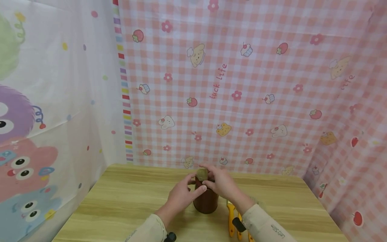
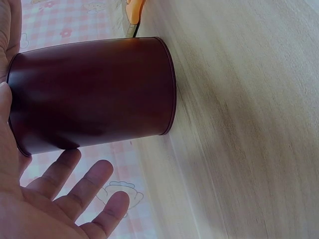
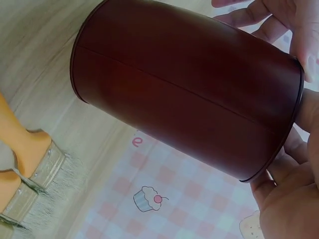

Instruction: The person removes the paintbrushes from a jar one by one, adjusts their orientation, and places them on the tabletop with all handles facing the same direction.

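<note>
A dark red-brown cylindrical container (image 1: 206,203) stands upright on the wooden table, with both hands at its top. My left hand (image 1: 181,194) holds the rim between thumb and forefinger; its other fingers (image 2: 89,184) spread beside the wall in the left wrist view. From the other side my right hand (image 1: 222,181) grips the rim, its thumb toward the mouth and its fingers behind. An olive-brown rounded patch (image 1: 202,174) shows between the hands at the top; whether it is lining or a separate piece, I cannot tell. The container's smooth side (image 3: 184,89) fills the right wrist view.
Several paintbrushes with yellow-orange handles (image 1: 231,220) lie on the table (image 1: 127,201) right of the container, partly under my right forearm. Their metal ferrules and pale bristles (image 3: 55,179) show in the right wrist view. A pink checked cloth (image 1: 242,74) hangs behind the table.
</note>
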The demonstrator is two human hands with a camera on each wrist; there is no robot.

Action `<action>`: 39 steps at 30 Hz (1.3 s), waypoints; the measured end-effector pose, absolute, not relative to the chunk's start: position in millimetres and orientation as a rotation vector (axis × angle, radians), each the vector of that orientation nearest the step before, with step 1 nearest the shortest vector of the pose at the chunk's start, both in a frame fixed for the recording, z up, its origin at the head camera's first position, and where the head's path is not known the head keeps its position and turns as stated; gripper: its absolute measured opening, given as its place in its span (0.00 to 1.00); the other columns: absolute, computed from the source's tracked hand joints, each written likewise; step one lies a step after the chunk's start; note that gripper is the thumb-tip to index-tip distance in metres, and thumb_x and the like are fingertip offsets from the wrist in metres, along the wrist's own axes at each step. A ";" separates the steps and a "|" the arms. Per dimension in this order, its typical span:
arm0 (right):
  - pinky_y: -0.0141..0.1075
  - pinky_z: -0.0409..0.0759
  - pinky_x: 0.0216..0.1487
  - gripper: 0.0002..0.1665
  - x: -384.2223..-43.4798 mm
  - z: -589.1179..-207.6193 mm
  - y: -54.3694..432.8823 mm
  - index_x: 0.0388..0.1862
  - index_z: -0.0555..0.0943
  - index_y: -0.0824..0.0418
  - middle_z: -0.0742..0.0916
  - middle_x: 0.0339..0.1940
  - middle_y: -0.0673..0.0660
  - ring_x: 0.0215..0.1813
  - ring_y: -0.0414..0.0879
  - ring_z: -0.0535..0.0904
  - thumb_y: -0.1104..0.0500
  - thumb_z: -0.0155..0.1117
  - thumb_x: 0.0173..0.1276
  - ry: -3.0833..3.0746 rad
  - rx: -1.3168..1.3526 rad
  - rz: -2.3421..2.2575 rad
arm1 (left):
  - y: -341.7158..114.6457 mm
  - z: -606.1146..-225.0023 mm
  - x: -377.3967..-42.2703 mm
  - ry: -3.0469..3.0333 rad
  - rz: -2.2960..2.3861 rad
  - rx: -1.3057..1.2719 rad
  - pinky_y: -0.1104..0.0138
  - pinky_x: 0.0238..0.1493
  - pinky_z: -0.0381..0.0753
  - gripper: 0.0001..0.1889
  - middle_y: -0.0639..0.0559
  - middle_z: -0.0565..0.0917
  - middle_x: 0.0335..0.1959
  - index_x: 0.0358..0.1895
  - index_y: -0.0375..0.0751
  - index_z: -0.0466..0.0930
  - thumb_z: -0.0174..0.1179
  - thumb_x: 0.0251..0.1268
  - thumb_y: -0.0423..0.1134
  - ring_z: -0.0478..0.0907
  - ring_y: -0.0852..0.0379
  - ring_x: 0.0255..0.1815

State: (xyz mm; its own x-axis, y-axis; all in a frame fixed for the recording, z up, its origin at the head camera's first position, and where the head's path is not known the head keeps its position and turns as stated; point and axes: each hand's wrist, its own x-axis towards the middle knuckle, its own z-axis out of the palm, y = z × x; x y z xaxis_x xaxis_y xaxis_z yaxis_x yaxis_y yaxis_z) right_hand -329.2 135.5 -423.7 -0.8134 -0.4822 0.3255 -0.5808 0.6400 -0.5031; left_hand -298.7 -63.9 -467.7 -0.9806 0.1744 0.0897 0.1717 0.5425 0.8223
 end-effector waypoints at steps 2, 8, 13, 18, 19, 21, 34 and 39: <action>0.35 0.89 0.37 0.37 -328.7 -423.7 136.6 0.79 0.75 0.50 0.94 0.43 0.58 0.40 0.46 0.92 0.64 0.74 0.73 -2.685 0.885 0.921 | -63.9 -468.0 -298.6 2.751 1.476 0.324 0.39 0.56 0.86 0.44 0.43 0.82 0.72 0.82 0.55 0.67 0.62 0.70 0.72 0.85 0.33 0.63; 0.30 0.83 0.31 0.34 -328.5 -413.9 143.6 0.77 0.76 0.48 0.93 0.43 0.58 0.35 0.42 0.88 0.63 0.72 0.75 -2.618 0.852 1.091 | -64.1 -468.7 -298.3 2.743 1.491 0.336 0.38 0.58 0.86 0.41 0.41 0.82 0.72 0.82 0.58 0.67 0.63 0.71 0.70 0.84 0.32 0.64; 0.32 0.84 0.34 0.33 -330.2 -392.2 155.0 0.78 0.77 0.50 0.92 0.40 0.57 0.37 0.43 0.87 0.61 0.72 0.76 -2.493 0.753 1.240 | -63.6 -468.3 -299.5 2.757 1.487 0.330 0.39 0.57 0.86 0.41 0.41 0.82 0.72 0.81 0.58 0.68 0.64 0.71 0.70 0.85 0.33 0.62; 0.34 0.88 0.41 0.34 -332.3 -370.1 174.3 0.78 0.75 0.56 0.92 0.41 0.64 0.39 0.46 0.89 0.63 0.71 0.76 -2.324 0.681 1.392 | -63.4 -468.2 -299.5 2.753 1.487 0.314 0.39 0.58 0.86 0.40 0.42 0.82 0.72 0.81 0.61 0.68 0.63 0.71 0.70 0.85 0.34 0.63; 0.34 0.88 0.42 0.34 -332.4 -366.4 179.4 0.79 0.74 0.57 0.92 0.43 0.67 0.40 0.46 0.90 0.64 0.71 0.76 -2.306 0.660 1.428 | -63.4 -468.6 -299.6 2.753 1.488 0.313 0.39 0.58 0.86 0.39 0.42 0.82 0.72 0.81 0.61 0.68 0.63 0.71 0.70 0.85 0.34 0.63; 0.32 0.89 0.43 0.34 -332.5 -360.8 191.9 0.79 0.74 0.57 0.92 0.46 0.69 0.41 0.43 0.90 0.64 0.70 0.77 -2.289 0.601 1.453 | -63.3 -469.2 -299.6 2.755 1.491 0.311 0.39 0.58 0.86 0.39 0.42 0.82 0.72 0.81 0.61 0.68 0.64 0.72 0.68 0.85 0.34 0.63; 0.38 0.79 0.32 0.42 -314.2 -380.4 337.1 0.86 0.65 0.53 0.92 0.44 0.64 0.32 0.39 0.82 0.49 0.69 0.79 -2.614 0.200 1.183 | -61.4 -474.1 -300.2 2.763 1.491 0.320 0.40 0.57 0.86 0.39 0.43 0.82 0.72 0.81 0.61 0.68 0.63 0.72 0.69 0.85 0.34 0.63; 0.49 0.90 0.49 0.48 -310.0 -402.0 393.4 0.88 0.58 0.59 0.93 0.53 0.64 0.46 0.48 0.90 0.46 0.69 0.79 -2.833 0.075 1.234 | -62.7 -472.3 -299.0 2.775 1.488 0.324 0.40 0.56 0.86 0.39 0.43 0.82 0.72 0.81 0.60 0.68 0.64 0.72 0.68 0.85 0.34 0.62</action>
State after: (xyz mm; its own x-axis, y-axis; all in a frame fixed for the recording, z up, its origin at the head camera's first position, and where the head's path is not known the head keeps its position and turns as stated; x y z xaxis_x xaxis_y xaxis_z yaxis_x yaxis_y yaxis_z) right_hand -310.0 393.4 -402.0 -0.9976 -0.0241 0.0653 -0.0642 0.6801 -0.7303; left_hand -299.0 -62.7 -472.3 -0.9788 0.1685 0.1165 0.1903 0.5372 0.8217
